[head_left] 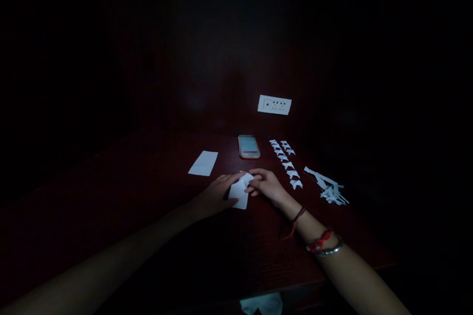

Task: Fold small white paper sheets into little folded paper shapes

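Note:
A small white sheet of paper (238,198) lies between my hands on the dark red table, its top right part folded or lifted. My left hand (218,193) holds it from the left, with the thumb on the lower part and the fingers at the top edge. At the right side, the fingers of my right hand (269,186) are closed on the raised paper corner. Another white sheet (204,163) rests flat beyond my left hand. To the right, several small folded paper pieces (285,160) stand in two rows.
A phone (249,147) with a lit screen lies beyond my hands. Paper strips and scraps (332,192) are heaped at the right. A white wall socket (274,105) is at the back. Below the table's front edge shows something pale (263,303). The surroundings are very dark.

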Motion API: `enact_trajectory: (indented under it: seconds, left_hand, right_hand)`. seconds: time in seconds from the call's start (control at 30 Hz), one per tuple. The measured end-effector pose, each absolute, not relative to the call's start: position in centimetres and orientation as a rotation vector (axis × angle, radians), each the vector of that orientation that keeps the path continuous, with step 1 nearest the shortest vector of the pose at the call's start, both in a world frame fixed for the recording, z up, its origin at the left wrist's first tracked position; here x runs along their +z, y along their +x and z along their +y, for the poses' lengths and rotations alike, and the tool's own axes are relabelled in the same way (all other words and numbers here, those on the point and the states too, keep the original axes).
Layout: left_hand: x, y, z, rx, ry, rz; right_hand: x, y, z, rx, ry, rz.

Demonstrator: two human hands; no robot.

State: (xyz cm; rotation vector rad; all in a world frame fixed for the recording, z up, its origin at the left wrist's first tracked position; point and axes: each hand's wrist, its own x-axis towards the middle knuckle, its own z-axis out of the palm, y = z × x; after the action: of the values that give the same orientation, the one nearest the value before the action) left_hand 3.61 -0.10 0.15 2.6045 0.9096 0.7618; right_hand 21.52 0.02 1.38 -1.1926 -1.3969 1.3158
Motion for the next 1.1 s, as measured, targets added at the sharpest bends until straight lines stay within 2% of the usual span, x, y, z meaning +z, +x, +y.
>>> enact_trajectory:
  seconds: [1.1]
  left_hand:
    - [0.13, 3.74, 0.04, 0.775, 2.555, 1.065]
  right_hand:
    - [1.01, 21.41, 0.07, 1.401, -1.164, -1.436]
